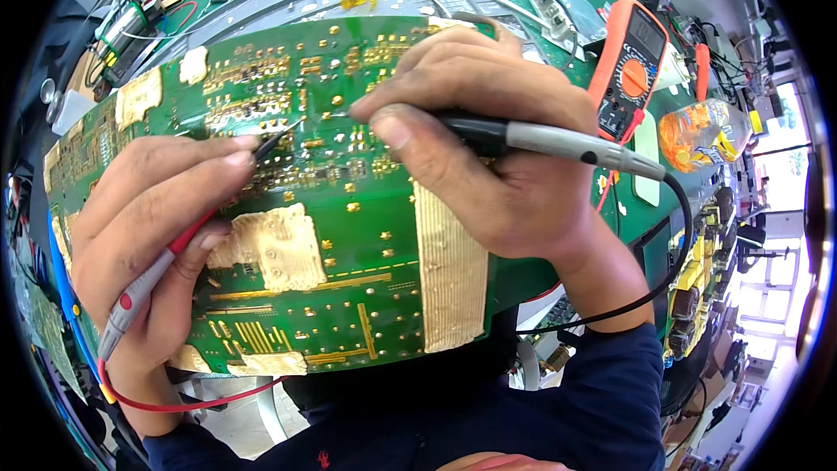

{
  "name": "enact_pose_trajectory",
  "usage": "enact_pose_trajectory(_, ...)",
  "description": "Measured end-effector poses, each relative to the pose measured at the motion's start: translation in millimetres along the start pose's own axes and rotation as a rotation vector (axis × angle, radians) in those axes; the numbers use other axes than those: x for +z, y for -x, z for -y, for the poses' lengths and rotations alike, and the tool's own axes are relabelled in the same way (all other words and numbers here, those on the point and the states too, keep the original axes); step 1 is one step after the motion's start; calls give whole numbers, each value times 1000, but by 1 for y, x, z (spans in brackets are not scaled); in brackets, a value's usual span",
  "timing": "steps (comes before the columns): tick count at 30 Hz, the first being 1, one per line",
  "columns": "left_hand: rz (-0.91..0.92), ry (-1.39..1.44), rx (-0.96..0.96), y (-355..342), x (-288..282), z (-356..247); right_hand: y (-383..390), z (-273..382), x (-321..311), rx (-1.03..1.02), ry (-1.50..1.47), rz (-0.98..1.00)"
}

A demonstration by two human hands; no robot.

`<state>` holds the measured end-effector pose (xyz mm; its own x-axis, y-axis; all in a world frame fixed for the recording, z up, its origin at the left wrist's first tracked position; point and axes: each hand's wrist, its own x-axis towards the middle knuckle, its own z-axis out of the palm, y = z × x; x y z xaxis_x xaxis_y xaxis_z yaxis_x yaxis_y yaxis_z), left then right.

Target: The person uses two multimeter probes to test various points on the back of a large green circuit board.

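A large green circuit board point(366, 235) with gold pads and small components lies tilted under both hands. My left hand point(157, 218) is closed round a red and grey test probe point(135, 292), its dark tip pointing at the cluster of components mid-board. In my right hand point(497, 122) is a black and grey test probe point(558, 141), held like a pen. Its tip is close to the same cluster; I cannot tell whether either tip touches metal. A red lead and a black lead point(684, 235) run from the probes' rear ends.
An orange-red multimeter point(629, 70) stands to the right beyond my right hand. Beside it is a clear plastic jar point(706, 133) with orange and yellow contents. Grey trays point(296, 0) and cables lie behind the board on the green mat. Yellow-and-black components point(697, 288) line the right side.
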<state>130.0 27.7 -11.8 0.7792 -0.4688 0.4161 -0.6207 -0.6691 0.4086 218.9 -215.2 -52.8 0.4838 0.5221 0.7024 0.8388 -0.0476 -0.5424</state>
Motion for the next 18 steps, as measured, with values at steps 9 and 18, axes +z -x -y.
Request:
enact_pose_trajectory(9,5,16,-12,-1,0,-1,-1,0,1,-13,41,-35)
enact_pose_trajectory(18,13,-28,-2,-2,1,-3,1,-1,4,-2,37,-31)
